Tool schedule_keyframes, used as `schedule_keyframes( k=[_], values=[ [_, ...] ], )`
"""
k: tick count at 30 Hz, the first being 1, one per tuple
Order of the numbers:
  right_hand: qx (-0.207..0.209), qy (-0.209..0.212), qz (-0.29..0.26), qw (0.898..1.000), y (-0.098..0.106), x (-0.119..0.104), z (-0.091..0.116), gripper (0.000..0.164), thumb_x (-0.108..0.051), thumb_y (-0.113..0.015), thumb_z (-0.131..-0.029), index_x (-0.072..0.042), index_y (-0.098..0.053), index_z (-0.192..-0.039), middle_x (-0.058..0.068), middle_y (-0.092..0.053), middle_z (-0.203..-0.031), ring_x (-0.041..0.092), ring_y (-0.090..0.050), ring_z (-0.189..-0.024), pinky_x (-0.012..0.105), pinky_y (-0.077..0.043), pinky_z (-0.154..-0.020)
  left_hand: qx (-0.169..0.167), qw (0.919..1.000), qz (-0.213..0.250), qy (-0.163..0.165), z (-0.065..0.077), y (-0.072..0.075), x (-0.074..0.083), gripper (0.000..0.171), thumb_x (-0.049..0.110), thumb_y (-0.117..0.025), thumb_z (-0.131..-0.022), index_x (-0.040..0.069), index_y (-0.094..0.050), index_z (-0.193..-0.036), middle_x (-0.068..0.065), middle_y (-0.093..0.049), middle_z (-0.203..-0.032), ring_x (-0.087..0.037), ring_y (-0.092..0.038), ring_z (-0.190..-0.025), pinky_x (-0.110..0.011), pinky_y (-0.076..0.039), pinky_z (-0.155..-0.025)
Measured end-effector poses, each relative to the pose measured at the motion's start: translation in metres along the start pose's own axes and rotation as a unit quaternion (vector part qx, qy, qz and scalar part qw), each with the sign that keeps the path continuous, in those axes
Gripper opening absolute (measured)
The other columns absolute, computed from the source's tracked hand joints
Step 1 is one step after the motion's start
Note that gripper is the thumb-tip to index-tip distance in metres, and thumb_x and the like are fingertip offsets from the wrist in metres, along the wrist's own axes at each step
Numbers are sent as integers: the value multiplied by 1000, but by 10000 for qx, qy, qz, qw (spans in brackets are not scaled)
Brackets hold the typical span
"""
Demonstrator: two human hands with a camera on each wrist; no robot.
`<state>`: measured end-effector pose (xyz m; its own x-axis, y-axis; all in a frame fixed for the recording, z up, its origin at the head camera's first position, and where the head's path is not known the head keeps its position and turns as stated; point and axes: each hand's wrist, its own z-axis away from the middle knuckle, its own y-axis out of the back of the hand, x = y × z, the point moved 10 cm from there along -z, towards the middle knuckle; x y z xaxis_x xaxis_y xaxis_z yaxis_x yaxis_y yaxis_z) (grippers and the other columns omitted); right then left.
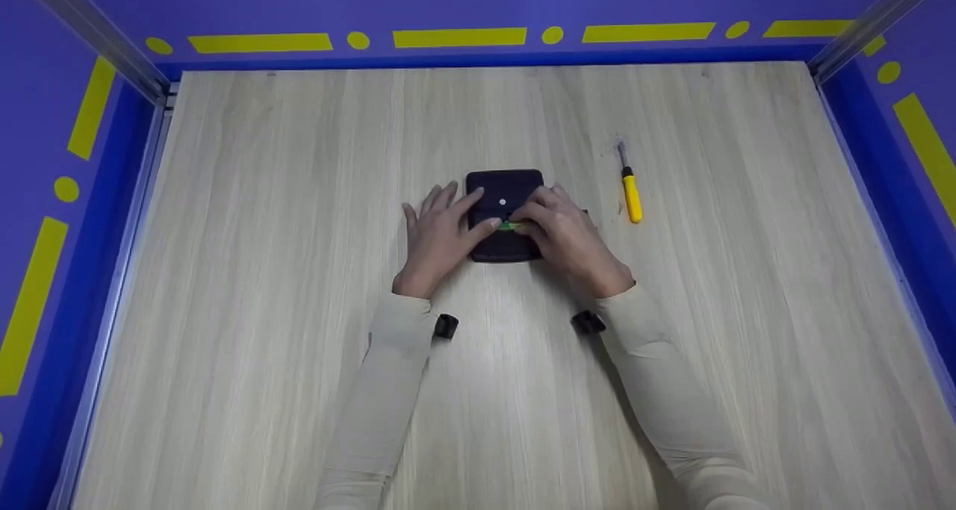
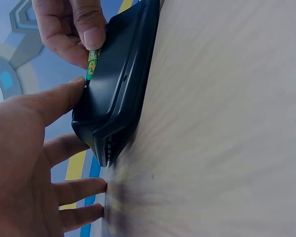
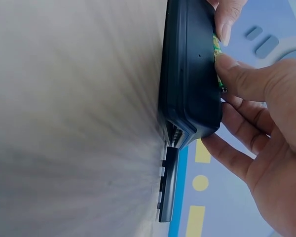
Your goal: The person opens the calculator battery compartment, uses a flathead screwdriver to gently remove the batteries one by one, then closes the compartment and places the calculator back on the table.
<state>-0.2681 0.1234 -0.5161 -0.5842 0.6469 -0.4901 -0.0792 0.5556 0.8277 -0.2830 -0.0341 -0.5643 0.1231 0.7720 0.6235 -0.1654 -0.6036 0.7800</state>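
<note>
Left to right, head view. The surface [image 1: 261,271] is pale wood grain. Left hand [image 1: 437,237]: its grip is spread, the index fingertip at the left edge of the device [image 1: 508,249], the outer fingers off to the side, and the thumb tip at the left end of the battery [image 1: 506,226]. The device is black and lies flat, a small white hexagon [image 1: 502,201] on its upper face. The green battery lies crosswise at the upper face, near the middle, between the two thumbs; cannot tell whether it is fully seated. Right hand [image 1: 567,234]: its grip pinches the battery between thumb and index finger from the right; in the right wrist view the lower fingers touch the device's side. A black strip [image 3: 169,185] with small tabs lies on the surface just beyond the device, on the right-hand side. Farther right, well apart from the battery, lies a yellow-handled screwdriver [image 1: 632,196], shaft toward the far wall [image 1: 463,10].
</note>
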Motion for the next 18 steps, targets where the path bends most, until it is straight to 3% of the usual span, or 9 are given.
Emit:
schedule_keyframes(
  k=[18],
  values=[
    [-151,-2,141,9998,0,-3,-1,9,-6,-71,-102,-3,-77,-108,12,-65,-113,30,-58,-102,43,-55,-90,-27,10000,-22,42,0,0,0,69,61,-63,-101,24,-53,-159,-18,-35,-169,-40,-22,-159,-75,-1,-122]
  ],
)
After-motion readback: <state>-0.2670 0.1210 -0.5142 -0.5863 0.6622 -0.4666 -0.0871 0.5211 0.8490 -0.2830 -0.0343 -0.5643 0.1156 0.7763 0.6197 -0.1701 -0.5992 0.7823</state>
